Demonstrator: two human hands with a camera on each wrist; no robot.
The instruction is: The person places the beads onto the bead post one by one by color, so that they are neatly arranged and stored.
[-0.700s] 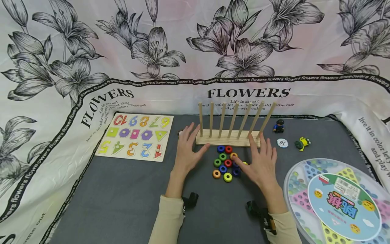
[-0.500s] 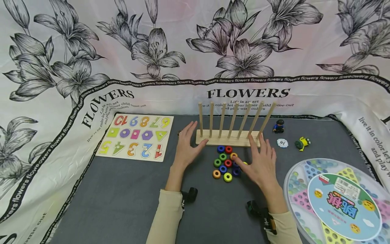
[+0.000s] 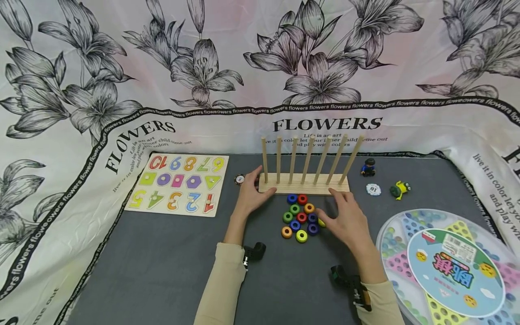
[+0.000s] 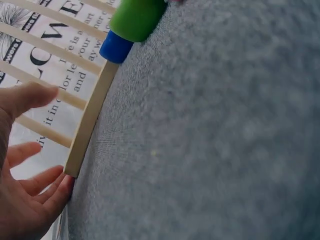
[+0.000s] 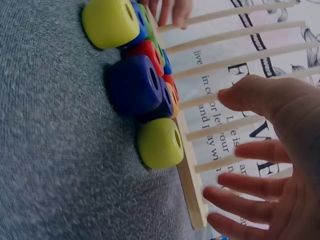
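Note:
A pale wooden peg stand (image 3: 271, 185) with a row of several upright dowels stands at the back of the grey table. My left hand (image 3: 251, 196) is at its left end. In the left wrist view, the fingertips (image 4: 61, 182) touch the end of the base, while the thumb is held apart from it. Over the stand's right front corner hovers my right hand (image 3: 349, 221), fingers spread and nothing held. Between the hands lies a cluster of coloured beads with holes, among them a yellow bead (image 3: 301, 236), a blue bead (image 3: 292, 198) and a green bead (image 3: 287, 217).
A number and shape puzzle board (image 3: 176, 184) lies left, beside a small round watch-like piece (image 3: 239, 179). To the right are a toy figure (image 3: 368, 167), a white tag (image 3: 373, 189), a toy frog (image 3: 400, 190) and a large round marble-game box (image 3: 455, 271).
My left hand has come in against the stand's left end, uncovering the round piece beside it. My right fingers have drawn slightly back toward me. The beads lie as before.

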